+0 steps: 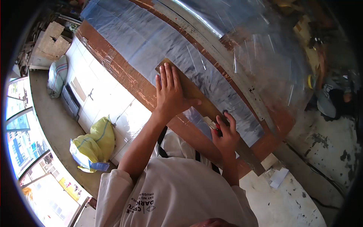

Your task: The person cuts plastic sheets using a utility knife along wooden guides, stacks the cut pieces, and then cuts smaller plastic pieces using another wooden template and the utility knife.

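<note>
My left hand (169,92) lies flat with fingers stretched out on a long wooden strip (194,92), its thumb spread to the right. The strip runs diagonally over a clear plastic sheet (151,43) on a brown wooden tabletop (130,73). Lower down the strip, my right hand (227,133) is closed round a small cutter (218,129) with a red and dark handle. A pale part of it points left, close to the strip's near edge. My fingers hide much of the cutter.
Past the strip, a long metal rail (242,89) and more clear plastic (264,68) cover the far side. A yellow sack (99,138) and a white sack (58,75) rest at left by the tiled floor (124,121). A white paper piece (279,178) lies at lower right.
</note>
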`<move>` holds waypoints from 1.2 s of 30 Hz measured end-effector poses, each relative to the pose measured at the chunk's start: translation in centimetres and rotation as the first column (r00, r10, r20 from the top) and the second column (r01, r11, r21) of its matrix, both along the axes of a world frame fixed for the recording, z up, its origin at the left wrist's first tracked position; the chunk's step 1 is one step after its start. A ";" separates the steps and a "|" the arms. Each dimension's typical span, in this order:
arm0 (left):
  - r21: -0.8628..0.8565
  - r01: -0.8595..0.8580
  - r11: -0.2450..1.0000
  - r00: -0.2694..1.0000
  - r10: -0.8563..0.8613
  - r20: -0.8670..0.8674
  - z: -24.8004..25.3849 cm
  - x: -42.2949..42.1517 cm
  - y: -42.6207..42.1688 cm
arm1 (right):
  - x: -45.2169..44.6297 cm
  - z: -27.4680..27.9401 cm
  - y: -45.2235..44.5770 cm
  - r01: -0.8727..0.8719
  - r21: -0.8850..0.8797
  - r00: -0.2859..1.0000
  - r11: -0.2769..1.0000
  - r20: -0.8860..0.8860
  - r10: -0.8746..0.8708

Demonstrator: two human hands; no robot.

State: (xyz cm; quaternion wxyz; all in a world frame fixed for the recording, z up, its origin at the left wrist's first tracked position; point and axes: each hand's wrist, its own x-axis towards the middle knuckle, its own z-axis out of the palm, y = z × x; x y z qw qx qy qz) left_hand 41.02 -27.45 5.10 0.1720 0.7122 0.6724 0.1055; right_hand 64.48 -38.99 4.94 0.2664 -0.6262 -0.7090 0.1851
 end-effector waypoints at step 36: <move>-0.095 -0.104 0.990 0.995 0.103 -0.016 -1.6 -0.2 0.0 | -12.8 5.5 19.4 -0.339 -0.607 0.818 0.719 0.186 0.544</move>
